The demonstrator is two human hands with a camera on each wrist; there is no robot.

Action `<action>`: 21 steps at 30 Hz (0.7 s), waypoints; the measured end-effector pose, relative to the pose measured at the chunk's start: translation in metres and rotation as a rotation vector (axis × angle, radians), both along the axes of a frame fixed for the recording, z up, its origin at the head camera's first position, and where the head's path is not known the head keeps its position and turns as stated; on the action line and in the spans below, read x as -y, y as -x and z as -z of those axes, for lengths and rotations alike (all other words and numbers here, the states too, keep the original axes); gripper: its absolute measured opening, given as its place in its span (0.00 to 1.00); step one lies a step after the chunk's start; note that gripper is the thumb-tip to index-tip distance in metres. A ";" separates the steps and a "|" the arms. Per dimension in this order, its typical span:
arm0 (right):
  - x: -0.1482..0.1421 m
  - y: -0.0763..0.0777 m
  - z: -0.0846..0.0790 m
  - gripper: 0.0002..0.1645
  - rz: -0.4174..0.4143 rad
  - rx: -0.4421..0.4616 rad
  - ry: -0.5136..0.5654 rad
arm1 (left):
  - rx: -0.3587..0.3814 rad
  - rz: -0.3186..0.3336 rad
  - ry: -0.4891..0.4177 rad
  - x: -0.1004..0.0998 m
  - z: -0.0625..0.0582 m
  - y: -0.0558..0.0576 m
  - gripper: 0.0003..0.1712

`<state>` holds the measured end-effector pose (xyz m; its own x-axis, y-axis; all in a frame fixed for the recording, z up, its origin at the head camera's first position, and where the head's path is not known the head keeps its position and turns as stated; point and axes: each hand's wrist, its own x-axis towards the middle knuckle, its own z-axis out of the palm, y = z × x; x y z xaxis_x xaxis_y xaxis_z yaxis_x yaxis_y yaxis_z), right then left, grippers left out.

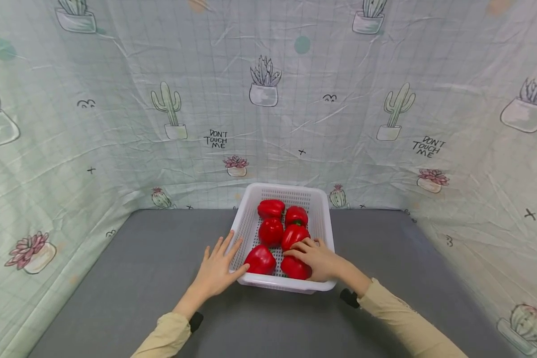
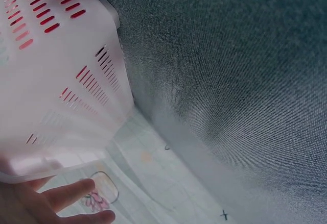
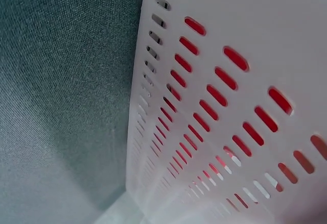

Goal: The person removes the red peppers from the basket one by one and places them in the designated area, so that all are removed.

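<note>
Currently, six red peppers sit inside the white basket. The right hand's grip clasps the near-right pepper; the left hand, spread and relaxed, touches the basket's left side.

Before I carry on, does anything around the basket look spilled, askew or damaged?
Nothing stands out: the white basket sits upright on the grey table, the six red peppers in view lie inside it, and no damage shows.
</note>
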<state>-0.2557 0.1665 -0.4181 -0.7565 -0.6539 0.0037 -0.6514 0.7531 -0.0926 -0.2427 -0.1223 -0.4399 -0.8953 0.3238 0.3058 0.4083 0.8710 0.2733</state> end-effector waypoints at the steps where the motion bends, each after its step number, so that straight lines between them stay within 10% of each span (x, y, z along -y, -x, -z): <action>1: 0.001 0.001 -0.001 0.49 0.000 0.004 -0.008 | 0.000 -0.001 -0.003 0.000 0.000 0.000 0.41; 21: -0.001 0.003 -0.006 0.49 0.019 -0.109 0.025 | 0.013 -0.010 -0.008 0.001 0.001 0.000 0.42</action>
<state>-0.2588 0.1673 -0.4118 -0.7629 -0.6384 0.1024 -0.6445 0.7636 -0.0407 -0.2428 -0.1230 -0.4411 -0.9026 0.3122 0.2965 0.3958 0.8728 0.2858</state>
